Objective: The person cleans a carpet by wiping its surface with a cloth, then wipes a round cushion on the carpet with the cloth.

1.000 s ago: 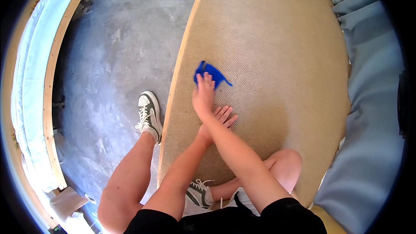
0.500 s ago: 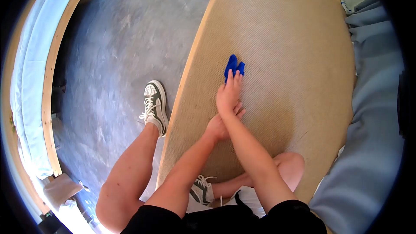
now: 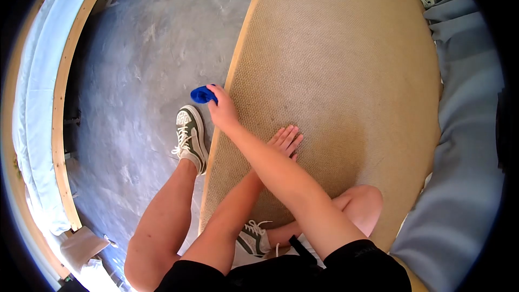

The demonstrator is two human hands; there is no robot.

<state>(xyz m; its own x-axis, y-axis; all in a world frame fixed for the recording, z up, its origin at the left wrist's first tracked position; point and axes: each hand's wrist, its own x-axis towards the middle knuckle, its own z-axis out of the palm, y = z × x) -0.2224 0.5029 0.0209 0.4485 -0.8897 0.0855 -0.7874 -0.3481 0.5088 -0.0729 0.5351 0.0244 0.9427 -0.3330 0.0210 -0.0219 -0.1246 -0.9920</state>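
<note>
Blue cloth (image 3: pixel 202 95) in right hand (image 3: pixel 223 109), grip closed around it, fingers bunched at its right end, the rest sticking out to the left. Cloth is out past the wood edge (image 3: pixel 241 48) of the tan mat (image 3: pixel 346 65), over the gray floor (image 3: pixel 151 48), close to the toe of the left shoe (image 3: pixel 187 132) in this view; can't tell its height above the floor. Left hand (image 3: pixel 286 139) holds nothing visible: palm down on the mat, fingers straight, slightly spread. Right forearm crosses over the left one, hiding part of the left wrist. Darker patch on mat right of the left hand, shadow or stain unclear. Left foot on floor, right leg bent on the mat, right shoe (image 3: pixel 252 239) tucked in under the arms, partly covered. Gray fabric (image 3: pixel 465 130) hangs in folds along the mat's right side. Far left: wood rail (image 3: pixel 63 84) with pale blue bedding (image 3: pixel 40 92) behind it. Black sleeves at bottom.
</note>
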